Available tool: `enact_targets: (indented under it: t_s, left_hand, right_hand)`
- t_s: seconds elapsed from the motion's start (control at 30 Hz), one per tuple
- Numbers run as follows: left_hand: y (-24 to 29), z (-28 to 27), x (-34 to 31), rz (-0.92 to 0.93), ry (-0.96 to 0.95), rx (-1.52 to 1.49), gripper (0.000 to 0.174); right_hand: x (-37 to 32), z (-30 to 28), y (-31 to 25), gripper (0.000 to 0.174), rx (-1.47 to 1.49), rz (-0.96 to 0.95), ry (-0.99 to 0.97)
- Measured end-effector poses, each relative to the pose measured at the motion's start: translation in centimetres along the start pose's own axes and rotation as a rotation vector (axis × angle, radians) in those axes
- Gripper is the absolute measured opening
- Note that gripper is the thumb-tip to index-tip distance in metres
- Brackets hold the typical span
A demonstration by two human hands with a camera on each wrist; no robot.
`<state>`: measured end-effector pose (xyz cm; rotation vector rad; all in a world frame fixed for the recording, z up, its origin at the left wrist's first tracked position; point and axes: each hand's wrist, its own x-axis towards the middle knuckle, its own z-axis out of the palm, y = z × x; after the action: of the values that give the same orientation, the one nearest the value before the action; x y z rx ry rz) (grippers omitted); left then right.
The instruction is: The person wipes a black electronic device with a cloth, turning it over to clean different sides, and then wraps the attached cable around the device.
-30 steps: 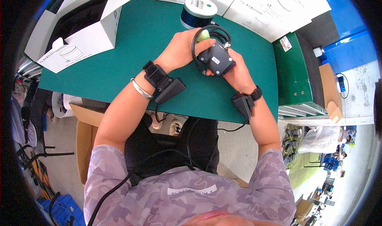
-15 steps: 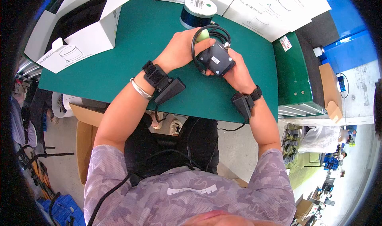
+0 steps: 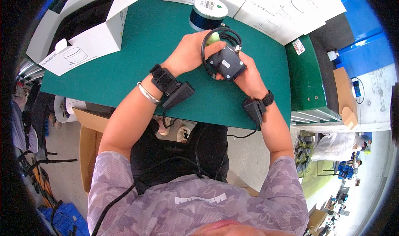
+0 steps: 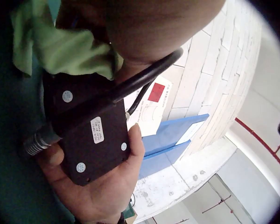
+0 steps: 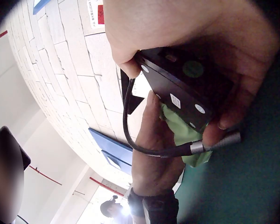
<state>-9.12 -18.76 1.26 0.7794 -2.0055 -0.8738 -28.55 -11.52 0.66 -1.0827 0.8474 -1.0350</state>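
Observation:
Both hands hold a flat black box (image 3: 232, 71) over the table; it has a small white label and round pale stickers. My right hand (image 3: 250, 79) grips its right side, with fingers curled round the edge in the right wrist view. My left hand (image 3: 188, 53) pinches a light green cloth (image 4: 79, 53) against the far end of the box, thumb along its face. A black cable (image 3: 202, 49) loops from the box past the left hand. Its metal connector (image 5: 224, 140) lies by a right fingertip. Behind the hands stands a round sensor (image 3: 208, 16) with a silver top.
An open white carton (image 3: 93, 46) with a dark inside stands at left on the green table (image 3: 145, 36). White lidar cartons (image 3: 266, 22) sit at the back right. Right of the table is a green cabinet (image 3: 307, 78). A brown cardboard box (image 3: 86, 153) is below.

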Motion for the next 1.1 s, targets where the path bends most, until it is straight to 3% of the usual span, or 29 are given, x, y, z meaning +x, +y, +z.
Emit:
enact_targets:
  t_s: [0.93,1.1]
  left_hand:
    - [0.2,0.1,-0.1,0.027,0.03,-0.104,0.036]
    - [0.2,0.1,-0.1,0.033,0.034,-0.097,0.037]
  right_hand:
    - [-0.1,0.6,-0.3,0.05,-0.004,-0.005,0.058]
    - [0.0,0.2,-0.1,0.05,0.032,-0.026,-0.024]
